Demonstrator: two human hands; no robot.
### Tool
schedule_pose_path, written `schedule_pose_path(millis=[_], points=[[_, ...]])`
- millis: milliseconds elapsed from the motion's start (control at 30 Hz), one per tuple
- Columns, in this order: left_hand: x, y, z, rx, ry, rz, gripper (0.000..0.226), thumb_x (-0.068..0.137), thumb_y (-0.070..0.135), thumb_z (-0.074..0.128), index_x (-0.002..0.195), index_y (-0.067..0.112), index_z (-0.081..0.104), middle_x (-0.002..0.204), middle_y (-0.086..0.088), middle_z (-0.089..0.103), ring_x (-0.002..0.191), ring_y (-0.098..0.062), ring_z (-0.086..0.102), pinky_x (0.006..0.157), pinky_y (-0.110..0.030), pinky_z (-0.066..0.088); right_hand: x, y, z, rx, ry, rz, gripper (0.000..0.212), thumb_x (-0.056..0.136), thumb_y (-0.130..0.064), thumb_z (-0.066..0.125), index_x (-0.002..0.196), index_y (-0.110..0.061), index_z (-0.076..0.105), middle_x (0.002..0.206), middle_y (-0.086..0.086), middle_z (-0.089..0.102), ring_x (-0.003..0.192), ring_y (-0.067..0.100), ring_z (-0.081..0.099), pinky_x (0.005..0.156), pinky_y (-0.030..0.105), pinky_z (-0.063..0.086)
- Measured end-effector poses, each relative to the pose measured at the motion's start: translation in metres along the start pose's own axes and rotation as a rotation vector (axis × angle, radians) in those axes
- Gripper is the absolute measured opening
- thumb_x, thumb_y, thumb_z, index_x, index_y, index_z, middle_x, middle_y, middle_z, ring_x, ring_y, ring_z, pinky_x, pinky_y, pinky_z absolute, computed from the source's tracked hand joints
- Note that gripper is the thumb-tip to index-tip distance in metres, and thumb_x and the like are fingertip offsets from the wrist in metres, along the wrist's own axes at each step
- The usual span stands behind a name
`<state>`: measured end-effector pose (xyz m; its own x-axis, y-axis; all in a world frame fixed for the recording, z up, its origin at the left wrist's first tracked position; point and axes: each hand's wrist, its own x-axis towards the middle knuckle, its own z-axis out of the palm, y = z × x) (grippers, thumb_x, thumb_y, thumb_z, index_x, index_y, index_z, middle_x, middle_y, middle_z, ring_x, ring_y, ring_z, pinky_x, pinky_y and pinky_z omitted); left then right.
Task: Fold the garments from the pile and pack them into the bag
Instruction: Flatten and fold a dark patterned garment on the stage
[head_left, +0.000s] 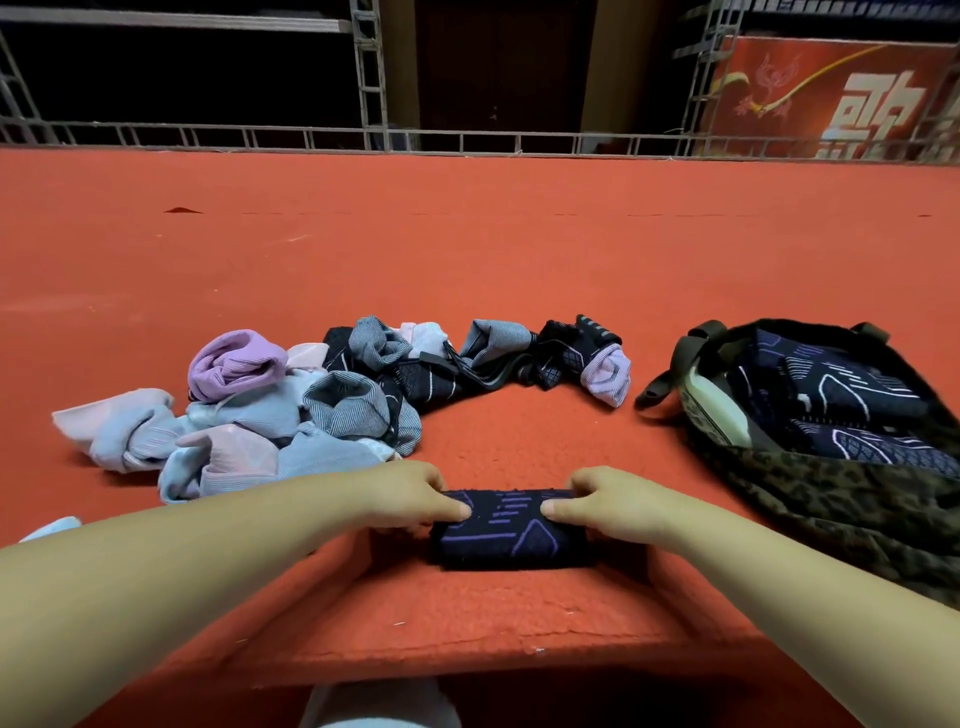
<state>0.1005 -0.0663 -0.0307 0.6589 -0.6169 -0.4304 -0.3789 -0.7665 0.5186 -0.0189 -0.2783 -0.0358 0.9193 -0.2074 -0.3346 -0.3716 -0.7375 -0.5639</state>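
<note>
Hands, left (410, 496) and right (602, 501), grip opposite ends of folded dark navy patterned garment (511, 530), lower centre. Crumpled garment pile (291, 400) centre left; leopard-print fabric bag (831, 499) right, on red carpet (467, 249).

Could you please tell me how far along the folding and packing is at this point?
Done: folded dark garments lie in the bag. In hand: left hand and right hand press a folded dark garment. Left: the pile remains unfolded.
</note>
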Motion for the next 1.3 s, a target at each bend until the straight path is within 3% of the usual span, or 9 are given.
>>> schedule_pose_path(millis=[233, 500, 600, 667, 833, 967, 1100, 1200, 1300], points=[[-0.01, 0.011, 0.003, -0.356, -0.257, 0.035, 0.015, 0.082, 0.036, 0.067, 0.093, 0.028, 0.061, 0.08, 0.006, 0.061, 0.069, -0.009, 0.054, 0.064, -0.023, 0.046, -0.005, 0.007, -0.006, 0.136, -0.135, -0.04, 0.025, 0.072, -0.039, 0.078, 0.083, -0.019, 0.067, 0.082, -0.004, 0.069, 0.075, 0.012, 0.062, 0.076, 0.029, 0.047], [0.004, 0.071, 0.02, -0.675, -0.089, 0.248, 0.034, 0.07, 0.044, 0.061, 0.103, 0.035, 0.064, 0.086, 0.01, 0.07, 0.068, -0.01, 0.063, 0.067, -0.024, 0.049, -0.028, 0.031, -0.03, 0.919, 0.153, -0.13, 0.025, 0.084, -0.017, 0.069, 0.104, -0.012, 0.055, 0.09, 0.003, 0.067, 0.073, 0.013, 0.065, 0.057, 0.026, 0.051], [0.014, 0.109, 0.028, -0.716, -0.097, 0.27, 0.025, 0.083, 0.035, 0.067, 0.107, 0.03, 0.064, 0.087, 0.005, 0.068, 0.063, -0.011, 0.061, 0.063, -0.022, 0.05, -0.042, 0.044, -0.048, 0.893, 0.445, -0.109, 0.029, 0.09, -0.018, 0.062, 0.116, -0.013, 0.049, 0.1, 0.005, 0.068, 0.07, 0.01, 0.065, 0.051, 0.022, 0.048], [0.022, 0.133, 0.035, -0.731, -0.101, 0.277, 0.017, 0.088, 0.03, 0.063, 0.105, 0.03, 0.065, 0.086, 0.005, 0.068, 0.063, -0.011, 0.06, 0.065, -0.025, 0.05, -0.05, 0.058, -0.06, 0.814, 0.594, -0.074, 0.034, 0.089, -0.022, 0.063, 0.118, -0.016, 0.047, 0.105, 0.006, 0.067, 0.08, 0.015, 0.067, 0.066, 0.031, 0.055], [0.036, 0.189, 0.053, -0.739, -0.072, 0.353, 0.013, 0.09, 0.036, 0.059, 0.102, 0.031, 0.062, 0.085, 0.009, 0.067, 0.068, -0.01, 0.06, 0.066, -0.025, 0.043, -0.081, 0.096, -0.095, 0.76, 0.744, 0.019, 0.017, 0.09, -0.03, 0.061, 0.101, -0.024, 0.05, 0.09, 0.0, 0.062, 0.069, 0.015, 0.061, 0.056, 0.026, 0.046], [0.047, 0.244, 0.064, -0.847, -0.043, 0.403, 0.011, 0.094, 0.034, 0.054, 0.096, 0.024, 0.057, 0.083, 0.007, 0.065, 0.061, -0.009, 0.064, 0.064, -0.025, 0.044, -0.095, 0.133, -0.128, 0.713, 0.907, 0.094, 0.036, 0.089, -0.036, 0.061, 0.116, -0.015, 0.049, 0.106, 0.004, 0.06, 0.069, 0.014, 0.058, 0.052, 0.024, 0.044], [0.059, 0.292, 0.075, -0.839, 0.01, 0.485, 0.022, 0.096, 0.035, 0.051, 0.08, 0.021, 0.058, 0.074, 0.008, 0.064, 0.06, -0.007, 0.064, 0.05, -0.016, 0.047, -0.104, 0.165, -0.162, 0.646, 1.12, 0.158, 0.042, 0.086, -0.045, 0.062, 0.115, -0.017, 0.049, 0.11, 0.005, 0.061, 0.085, 0.017, 0.06, 0.067, 0.027, 0.045], [0.079, 0.307, 0.088, -0.652, 0.091, 0.5, 0.027, 0.093, 0.042, 0.053, 0.076, 0.022, 0.057, 0.079, 0.004, 0.062, 0.076, -0.016, 0.065, 0.059, -0.021, 0.045, -0.102, 0.19, -0.172, 0.58, 1.086, 0.267, 0.046, 0.085, -0.049, 0.062, 0.114, -0.015, 0.05, 0.108, 0.007, 0.061, 0.092, 0.023, 0.058, 0.074, 0.031, 0.042], [0.097, 0.303, 0.098, -0.536, 0.095, 0.399, 0.029, 0.09, 0.045, 0.057, 0.074, 0.02, 0.056, 0.076, 0.003, 0.062, 0.071, -0.016, 0.063, 0.05, -0.018, 0.041, -0.095, 0.207, -0.167, 0.383, 0.912, 0.369, 0.04, 0.083, -0.053, 0.061, 0.088, -0.015, 0.052, 0.083, 0.009, 0.062, 0.071, 0.023, 0.055, 0.057, 0.029, 0.036]])
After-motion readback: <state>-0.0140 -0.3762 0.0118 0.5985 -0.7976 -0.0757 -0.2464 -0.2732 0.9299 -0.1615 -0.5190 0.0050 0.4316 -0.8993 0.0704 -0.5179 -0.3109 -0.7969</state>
